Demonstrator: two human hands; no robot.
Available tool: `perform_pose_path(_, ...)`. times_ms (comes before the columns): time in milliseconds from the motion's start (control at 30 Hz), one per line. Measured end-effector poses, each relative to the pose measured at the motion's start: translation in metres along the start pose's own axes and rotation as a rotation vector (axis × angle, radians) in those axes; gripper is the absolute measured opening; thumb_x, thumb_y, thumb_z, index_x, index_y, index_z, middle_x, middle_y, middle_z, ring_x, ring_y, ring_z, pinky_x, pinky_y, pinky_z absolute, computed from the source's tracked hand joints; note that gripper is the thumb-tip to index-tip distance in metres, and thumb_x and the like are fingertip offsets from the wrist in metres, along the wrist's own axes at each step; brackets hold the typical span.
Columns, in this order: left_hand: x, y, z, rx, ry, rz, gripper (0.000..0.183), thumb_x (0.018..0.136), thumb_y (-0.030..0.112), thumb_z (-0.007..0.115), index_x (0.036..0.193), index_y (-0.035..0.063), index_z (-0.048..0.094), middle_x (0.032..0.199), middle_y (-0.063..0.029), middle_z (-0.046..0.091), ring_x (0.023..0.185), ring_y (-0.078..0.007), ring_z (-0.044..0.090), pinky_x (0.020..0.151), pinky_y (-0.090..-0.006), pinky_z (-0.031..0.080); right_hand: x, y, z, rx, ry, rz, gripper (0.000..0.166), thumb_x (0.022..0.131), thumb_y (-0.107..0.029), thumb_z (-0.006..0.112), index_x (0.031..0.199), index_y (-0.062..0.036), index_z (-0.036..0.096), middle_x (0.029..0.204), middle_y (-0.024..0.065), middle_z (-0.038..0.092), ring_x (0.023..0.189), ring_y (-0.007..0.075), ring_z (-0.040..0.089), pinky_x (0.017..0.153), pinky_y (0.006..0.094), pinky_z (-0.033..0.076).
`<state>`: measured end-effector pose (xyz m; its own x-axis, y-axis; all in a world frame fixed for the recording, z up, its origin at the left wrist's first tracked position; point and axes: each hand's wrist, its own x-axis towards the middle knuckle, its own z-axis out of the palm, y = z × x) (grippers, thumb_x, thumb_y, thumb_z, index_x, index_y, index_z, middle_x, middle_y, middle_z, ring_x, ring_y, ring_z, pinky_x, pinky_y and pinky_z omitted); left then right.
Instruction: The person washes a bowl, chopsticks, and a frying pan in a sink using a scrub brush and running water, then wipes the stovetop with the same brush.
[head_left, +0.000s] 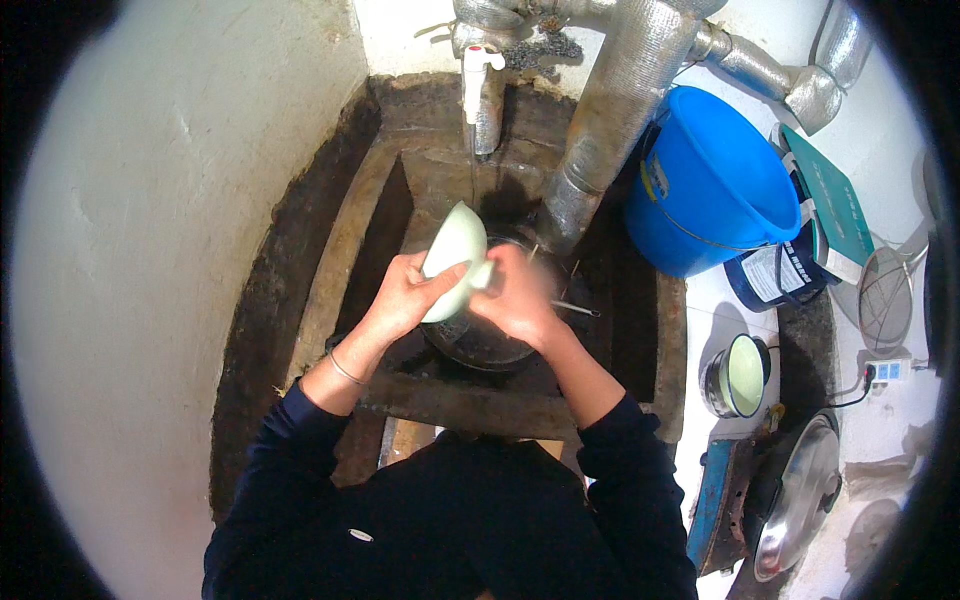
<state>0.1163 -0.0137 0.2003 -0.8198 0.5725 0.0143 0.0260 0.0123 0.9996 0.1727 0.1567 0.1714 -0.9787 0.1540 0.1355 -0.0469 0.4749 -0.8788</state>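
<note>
My left hand (409, 296) grips a pale green bowl (459, 240) by its side, with the bowl tilted on edge. At the bowl's foot is my right hand (514, 296), blurred, its fingers bent close to the base; whether something lies between them cannot be made out. Both hands are above a dark round pan or basin (480, 352) in a concrete sink (450, 405). Beyond the bowl, a white tap (473, 82) with a red mark points down, and a thin stream seems to run from it. A utensil's handle (577, 307) sticks out right of the pan.
Foil-wrapped pipes (622, 97) come down into the sink's back right. On the right stand a blue bucket (705, 187), a dark tub (772, 277), stacked bowls (742, 375), a mesh strainer (885, 300) and a pan with a metal lid (802, 502). A plastered wall (150, 262) rises at left.
</note>
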Motion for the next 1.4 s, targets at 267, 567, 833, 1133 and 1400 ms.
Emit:
perform_pose_path(267, -0.003, -0.009, 0.002, 0.016, -0.02, 0.016, 0.028, 0.085, 0.019, 0.067, 0.1, -0.0045, 0.064, 0.085, -0.0051, 0.067, 0.072, -0.0083, 0.06, 0.063, -0.0229, 0.048, 0.005, 0.015, -0.007, 0.373, -0.085, 0.142, 0.035, 0.077, -0.005, 0.066, 0.106, 0.0005, 0.047, 0.093, 0.0089, 0.056, 0.081, 0.0145, 0.057, 0.075, 0.0291, 0.048)
perform_pose_path(567, -0.003, 0.001, 0.001, 0.035, -0.072, 0.219, 0.03, 0.083, 0.015, 0.069, 0.106, -0.0032, 0.061, 0.088, -0.0021, 0.065, 0.084, -0.0096, 0.057, 0.077, -0.026, 0.047, 0.006, 0.024, -0.004, 0.772, -0.124, 0.251, 0.051, 0.075, -0.008, 0.068, 0.117, 0.0032, 0.041, 0.104, 0.0121, 0.055, 0.092, 0.0207, 0.058, 0.079, 0.0321, 0.05)
perform_pose_path(833, -0.017, -0.008, -0.011, 0.257, -0.164, 0.077, 0.023, 0.083, 0.015, 0.07, 0.095, -0.0032, 0.066, 0.076, 0.003, 0.061, 0.073, -0.0038, 0.05, 0.063, -0.022, 0.043, 0.006, 0.016, -0.01, 0.584, -0.203, 0.319, 0.047, 0.078, -0.005, 0.067, 0.117, 0.0053, 0.042, 0.102, 0.0133, 0.058, 0.094, 0.0211, 0.06, 0.078, 0.0345, 0.053)
perform_pose_path(1133, -0.013, -0.01, -0.016, 0.205, -0.137, 0.107, 0.03, 0.083, 0.019, 0.07, 0.1, -0.0043, 0.063, 0.082, 0.0003, 0.063, 0.076, -0.0038, 0.051, 0.063, -0.0226, 0.043, -0.001, -0.011, -0.008, 0.166, -0.165, 0.151, 0.043, 0.079, -0.007, 0.067, 0.113, 0.0057, 0.043, 0.102, 0.0143, 0.058, 0.096, 0.0207, 0.06, 0.076, 0.0331, 0.052)
perform_pose_path(1400, -0.016, 0.005, -0.015, 0.29, -0.289, 0.033, 0.03, 0.084, 0.017, 0.068, 0.102, -0.005, 0.062, 0.085, -0.0003, 0.063, 0.077, -0.0056, 0.05, 0.066, -0.0234, 0.043, 0.008, 0.053, -0.01, 0.395, -0.198, 0.043, 0.024, 0.085, -0.012, 0.059, 0.101, 0.0037, 0.051, 0.1, 0.0154, 0.059, 0.086, 0.0257, 0.064, 0.073, 0.0373, 0.056)
